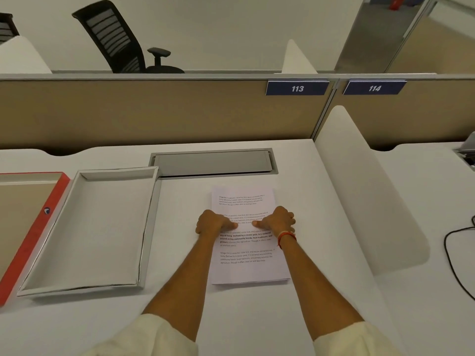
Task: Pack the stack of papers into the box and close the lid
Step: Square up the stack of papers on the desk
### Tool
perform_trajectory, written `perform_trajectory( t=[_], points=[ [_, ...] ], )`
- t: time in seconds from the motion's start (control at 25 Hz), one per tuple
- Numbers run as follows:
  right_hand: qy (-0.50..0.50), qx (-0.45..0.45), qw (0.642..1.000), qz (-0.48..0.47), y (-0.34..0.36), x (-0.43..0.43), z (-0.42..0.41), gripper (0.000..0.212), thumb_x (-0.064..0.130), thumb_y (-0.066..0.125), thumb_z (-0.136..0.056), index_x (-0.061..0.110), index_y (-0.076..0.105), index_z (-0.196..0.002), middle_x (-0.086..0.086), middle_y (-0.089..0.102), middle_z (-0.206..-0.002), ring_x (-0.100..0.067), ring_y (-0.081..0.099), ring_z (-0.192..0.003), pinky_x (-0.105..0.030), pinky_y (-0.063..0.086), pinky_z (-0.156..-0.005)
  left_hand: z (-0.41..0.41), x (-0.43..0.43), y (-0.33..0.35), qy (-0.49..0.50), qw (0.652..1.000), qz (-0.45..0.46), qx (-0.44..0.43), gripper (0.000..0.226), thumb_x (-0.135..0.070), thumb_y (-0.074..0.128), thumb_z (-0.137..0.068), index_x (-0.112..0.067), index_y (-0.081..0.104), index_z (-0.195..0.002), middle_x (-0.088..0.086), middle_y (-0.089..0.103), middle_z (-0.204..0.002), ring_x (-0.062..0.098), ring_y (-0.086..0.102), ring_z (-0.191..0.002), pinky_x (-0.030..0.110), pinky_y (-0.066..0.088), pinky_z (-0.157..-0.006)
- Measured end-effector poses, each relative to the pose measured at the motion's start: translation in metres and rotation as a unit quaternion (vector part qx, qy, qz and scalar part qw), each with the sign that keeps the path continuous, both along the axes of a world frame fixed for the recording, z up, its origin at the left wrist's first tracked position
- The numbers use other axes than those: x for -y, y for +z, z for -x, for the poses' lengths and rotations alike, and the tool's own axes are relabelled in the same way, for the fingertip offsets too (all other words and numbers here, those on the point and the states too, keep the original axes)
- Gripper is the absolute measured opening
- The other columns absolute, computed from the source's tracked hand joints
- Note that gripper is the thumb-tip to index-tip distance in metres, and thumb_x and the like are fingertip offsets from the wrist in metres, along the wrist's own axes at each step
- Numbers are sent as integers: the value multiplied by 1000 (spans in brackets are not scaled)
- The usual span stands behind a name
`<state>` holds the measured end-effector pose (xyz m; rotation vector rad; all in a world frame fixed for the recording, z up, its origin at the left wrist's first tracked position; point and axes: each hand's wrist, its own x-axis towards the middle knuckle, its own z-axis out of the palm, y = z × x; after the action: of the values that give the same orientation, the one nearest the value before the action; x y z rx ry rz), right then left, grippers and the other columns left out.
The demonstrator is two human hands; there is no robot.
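Note:
A stack of printed white papers [244,265] lies flat on the white desk, right of centre. My left hand [214,223] holds its left edge, thumb on top and fingers curled at the side. My right hand [279,220], with a red thread on the wrist, holds the right edge the same way. The open white box [84,227] sits empty to the left of the papers. Its red-edged lid [33,227] lies upturned at the far left, partly out of view.
A grey cable hatch [213,163] is set into the desk behind the papers. A white curved divider [365,191] stands on the right, with a black cable [455,258] beyond it. A beige partition [154,111] closes the back.

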<state>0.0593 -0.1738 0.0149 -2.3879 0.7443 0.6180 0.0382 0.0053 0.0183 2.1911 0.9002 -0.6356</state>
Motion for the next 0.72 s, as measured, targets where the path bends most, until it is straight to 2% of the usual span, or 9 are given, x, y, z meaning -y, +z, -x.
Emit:
perform_trajectory(
  t=[0.08,0.16,0.24,0.32,0.44,0.6,0.72],
  points=[
    [14,1,1000,16,-1,-4,0,88,48,87,-59,9,46,-127,-17,44,-134,-34,44,-125,-47,43,-101,1,0,1,-3,1000,-1,-4,83,-49,87,-54,-11,52,-119,11,61,-125,30,59,-114,42,51,-97],
    [19,14,999,26,-1,-12,1,90,44,87,-61,7,41,-127,-17,44,-131,-32,48,-121,-43,47,-96,1,6,4,-3,999,-42,-19,87,-49,85,-58,-8,47,-126,14,53,-130,29,51,-120,40,46,-98],
    [-10,34,999,-15,-2,-16,1,89,35,89,-61,3,35,-125,-17,49,-128,-32,54,-117,-42,50,-96,0,13,6,-4,998,-64,-16,87,-44,84,-63,-6,43,-129,14,49,-130,29,49,-120,39,46,-97],
    [-32,52,996,-72,-3,-14,3,85,26,90,-60,4,33,-119,-16,57,-123,-33,59,-112,-47,50,-97,-1,15,9,-3,999,-52,-2,85,-39,84,-63,-4,41,-129,14,49,-128,29,52,-118,39,49,-96],
    [-44,67,992,-99,-7,-6,8,88,32,92,-56,6,33,-116,-16,59,-121,-34,61,-111,-49,52,-95,1,15,13,23,1000,5,14,86,-36,88,-62,-5,41,-128,13,47,-128,29,57,-116,40,52,-96],
    [-47,73,992,-93,-19,0,15,90,51,90,-49,5,52,-116,-14,61,-120,-35,61,-110,-48,54,-92,15,11,8,36,995,56,69,66,-36,86,-64,-8,56,-116,13,64,-123,32,64,-109,42,53,-94],
    [-43,93,987,-126,-14,3,21,69,45,90,-56,4,64,-106,-14,69,-111,-33,67,-101,-38,58,-81,29,12,7,50,987,80,129,59,-33,84,-71,-5,59,-116,15,67,-121,33,67,-106,34,52,-80]
  ],
)
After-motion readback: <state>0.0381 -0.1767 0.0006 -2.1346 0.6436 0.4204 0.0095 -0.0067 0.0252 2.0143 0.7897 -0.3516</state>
